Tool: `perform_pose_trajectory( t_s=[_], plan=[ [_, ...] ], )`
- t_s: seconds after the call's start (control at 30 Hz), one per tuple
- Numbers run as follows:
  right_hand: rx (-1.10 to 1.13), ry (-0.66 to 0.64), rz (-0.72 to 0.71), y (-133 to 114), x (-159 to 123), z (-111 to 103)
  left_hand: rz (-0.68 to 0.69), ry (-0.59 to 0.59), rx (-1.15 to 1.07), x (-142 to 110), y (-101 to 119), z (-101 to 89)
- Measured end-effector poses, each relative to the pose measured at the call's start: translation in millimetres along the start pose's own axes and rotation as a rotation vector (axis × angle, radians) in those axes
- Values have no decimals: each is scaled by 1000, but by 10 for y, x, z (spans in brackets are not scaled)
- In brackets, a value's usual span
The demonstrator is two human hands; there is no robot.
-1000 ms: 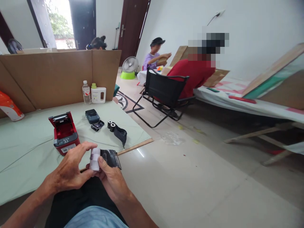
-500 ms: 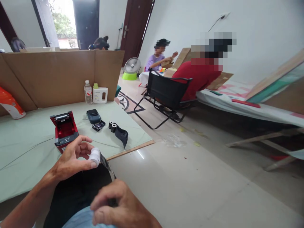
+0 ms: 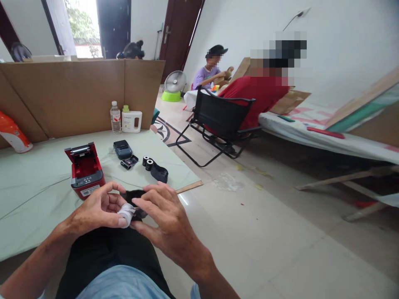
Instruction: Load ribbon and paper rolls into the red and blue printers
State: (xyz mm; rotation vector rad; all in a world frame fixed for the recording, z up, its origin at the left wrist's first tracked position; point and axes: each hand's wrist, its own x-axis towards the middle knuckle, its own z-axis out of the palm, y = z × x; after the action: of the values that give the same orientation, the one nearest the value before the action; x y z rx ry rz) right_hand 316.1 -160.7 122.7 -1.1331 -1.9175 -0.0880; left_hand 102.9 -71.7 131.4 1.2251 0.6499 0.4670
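My left hand (image 3: pixel 95 211) pinches a small white roll (image 3: pixel 126 214) with black ribbon (image 3: pixel 136 196) wound on it, over my lap. My right hand (image 3: pixel 163 216) meets it from the right, fingertips pressed on the black ribbon and the roll's end. Just beyond the hands a red label printer (image 3: pixel 84 170) stands with its lid up on the pale green mat (image 3: pixel 34 187). Farther back lie a dark small printer (image 3: pixel 122 149), a black cartridge (image 3: pixel 129 162) and two black ribbon rolls (image 3: pixel 155 168) with a loose tail.
A water bottle (image 3: pixel 115 118) and a white jug (image 3: pixel 131 120) stand against a cardboard screen (image 3: pixel 77 95). An orange-white object (image 3: pixel 12 137) lies at far left. A black folding chair (image 3: pixel 220 124) holds a person in red; others sit beyond. Low tables line the right wall.
My right hand dropped to my lap half a second ago and has come back up to the roll. The flat black ribbon tail now sits bunched against the roll.
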Motion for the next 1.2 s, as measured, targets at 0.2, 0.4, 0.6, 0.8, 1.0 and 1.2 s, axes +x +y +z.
perform_pose_trajectory(
  t_s=[0.2, 0.4, 0.6, 0.8, 1.0, 1.2],
  plan=[
    [174, -115, -38, 55, 49, -83, -35, -66, -58, 6, -24, -21],
    [246, -136, -66, 72, 109, -121, -26, -126, -69, -13, -34, -39],
    [252, -172, -67, 47, 141, -164, 0, -153, -99, -23, -47, -42],
    [161, -202, -91, 28, 162, -171, 30, -155, -166, -17, -57, -15],
    [97, -186, -130, -3, 178, -189, 74, -123, -240, -9, -87, 26],
    [59, -186, -132, -12, 174, -210, 89, -96, -221, -9, -107, 34]
  ],
)
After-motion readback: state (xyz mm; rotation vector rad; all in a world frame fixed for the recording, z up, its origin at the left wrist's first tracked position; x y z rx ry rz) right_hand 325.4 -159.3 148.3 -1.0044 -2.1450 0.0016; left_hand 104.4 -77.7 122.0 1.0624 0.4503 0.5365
